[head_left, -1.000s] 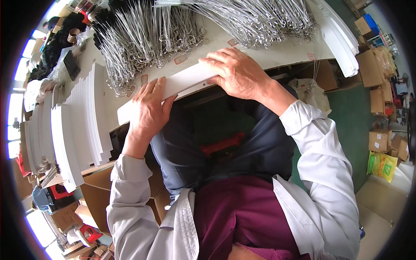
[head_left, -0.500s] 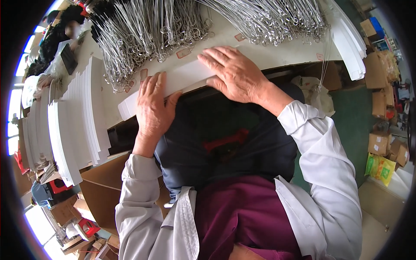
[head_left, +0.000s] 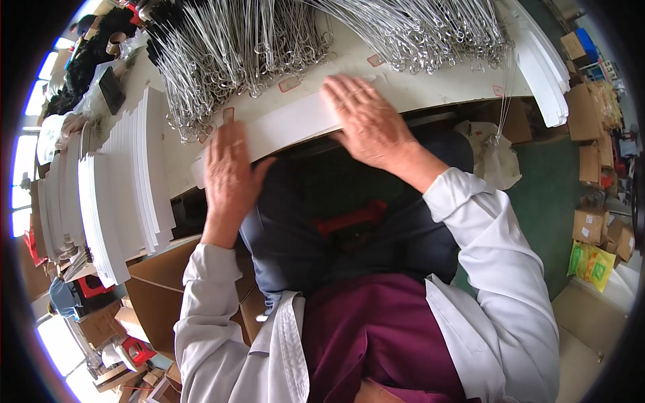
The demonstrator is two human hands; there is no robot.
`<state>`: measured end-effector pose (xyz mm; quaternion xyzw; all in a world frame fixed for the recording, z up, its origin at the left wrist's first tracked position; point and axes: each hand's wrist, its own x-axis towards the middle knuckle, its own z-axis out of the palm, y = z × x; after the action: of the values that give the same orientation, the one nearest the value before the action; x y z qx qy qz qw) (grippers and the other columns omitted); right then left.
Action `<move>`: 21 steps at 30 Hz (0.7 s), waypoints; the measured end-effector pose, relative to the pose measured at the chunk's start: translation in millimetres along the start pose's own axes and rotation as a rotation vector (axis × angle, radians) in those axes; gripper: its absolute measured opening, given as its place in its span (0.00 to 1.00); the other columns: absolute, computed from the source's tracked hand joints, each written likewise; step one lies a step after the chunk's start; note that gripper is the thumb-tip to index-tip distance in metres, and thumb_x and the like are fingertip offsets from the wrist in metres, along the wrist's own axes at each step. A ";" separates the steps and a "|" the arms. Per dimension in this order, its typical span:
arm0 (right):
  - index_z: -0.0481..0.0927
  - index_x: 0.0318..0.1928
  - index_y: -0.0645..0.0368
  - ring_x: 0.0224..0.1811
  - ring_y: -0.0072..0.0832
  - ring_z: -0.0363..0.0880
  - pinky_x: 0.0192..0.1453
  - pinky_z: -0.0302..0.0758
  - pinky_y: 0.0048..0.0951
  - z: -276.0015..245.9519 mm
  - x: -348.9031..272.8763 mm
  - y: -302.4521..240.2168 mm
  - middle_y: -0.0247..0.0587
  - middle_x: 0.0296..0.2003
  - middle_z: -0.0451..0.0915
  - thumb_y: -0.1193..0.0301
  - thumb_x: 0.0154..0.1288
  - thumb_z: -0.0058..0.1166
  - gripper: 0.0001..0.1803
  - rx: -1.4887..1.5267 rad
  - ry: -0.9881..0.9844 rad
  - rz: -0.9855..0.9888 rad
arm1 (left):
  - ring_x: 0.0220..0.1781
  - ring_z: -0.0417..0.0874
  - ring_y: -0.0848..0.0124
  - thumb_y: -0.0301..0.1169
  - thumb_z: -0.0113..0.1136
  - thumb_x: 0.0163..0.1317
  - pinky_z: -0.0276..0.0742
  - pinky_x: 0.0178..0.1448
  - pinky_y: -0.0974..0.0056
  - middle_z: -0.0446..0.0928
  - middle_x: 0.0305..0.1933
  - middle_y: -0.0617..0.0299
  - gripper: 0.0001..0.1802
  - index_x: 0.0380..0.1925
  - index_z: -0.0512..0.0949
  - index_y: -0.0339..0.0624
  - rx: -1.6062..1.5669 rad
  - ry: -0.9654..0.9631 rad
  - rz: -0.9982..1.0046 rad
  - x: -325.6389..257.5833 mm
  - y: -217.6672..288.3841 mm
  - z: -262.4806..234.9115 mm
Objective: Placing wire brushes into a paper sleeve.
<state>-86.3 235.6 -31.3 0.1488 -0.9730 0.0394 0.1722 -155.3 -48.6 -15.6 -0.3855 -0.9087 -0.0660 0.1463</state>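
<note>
A long white card strip (head_left: 290,125) lies along the near edge of the white table. My left hand (head_left: 232,181) rests flat across its left end, fingers stretched out and thumb apart, slightly smeared by motion. Toward the strip's right end, my right hand (head_left: 376,127) lies with fingers extended over it, its thumb near the table edge. Neither hand is closed on anything. Just beyond the strip lie bundles of thin metal wires with looped ends (head_left: 255,57), and a second bundle of looped wires (head_left: 437,33) sits farther right.
Stacks of white strips (head_left: 124,188) stand at the table's left, with more white strips (head_left: 544,74) at the right end. A few wires hang over the edge above a plastic bag (head_left: 494,161). An open cardboard box (head_left: 158,295) is below left; cartons (head_left: 588,225) stand at right.
My right hand has shifted a little to the right along the strip. My left hand has slid slightly left, and more of the strip's middle shows between them.
</note>
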 end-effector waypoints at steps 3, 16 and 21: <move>0.61 0.74 0.71 0.80 0.46 0.58 0.85 0.50 0.45 -6.7 -14.9 16.0 0.56 0.75 0.64 0.54 0.71 0.58 0.42 -0.042 -0.019 0.047 | 0.75 0.66 0.41 0.42 0.69 0.64 0.61 0.78 0.42 0.64 0.75 0.36 0.45 0.73 0.61 0.29 0.098 -0.019 -0.068 -30.6 -24.6 -5.0; 0.84 0.54 0.65 0.63 0.38 0.79 0.76 0.68 0.46 -27.8 -38.2 17.4 0.44 0.54 0.84 0.71 0.62 0.60 0.19 0.112 0.225 -0.081 | 0.60 0.80 0.43 0.34 0.73 0.56 0.71 0.70 0.46 0.81 0.54 0.38 0.32 0.57 0.75 0.26 -0.102 -0.106 -0.034 -46.4 12.5 -60.2; 0.84 0.54 0.62 0.63 0.40 0.79 0.76 0.68 0.47 -36.7 -34.3 -35.8 0.44 0.53 0.84 0.68 0.66 0.53 0.19 0.291 0.201 -0.256 | 0.57 0.82 0.44 0.35 0.75 0.55 0.77 0.63 0.49 0.81 0.54 0.39 0.34 0.60 0.75 0.32 -0.533 -0.434 -0.068 -11.1 59.1 -78.5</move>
<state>-32.9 215.6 -7.9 0.2896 -0.9082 0.1716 0.2486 -88.5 -33.3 55.8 -0.3845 -0.8818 -0.2222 -0.1586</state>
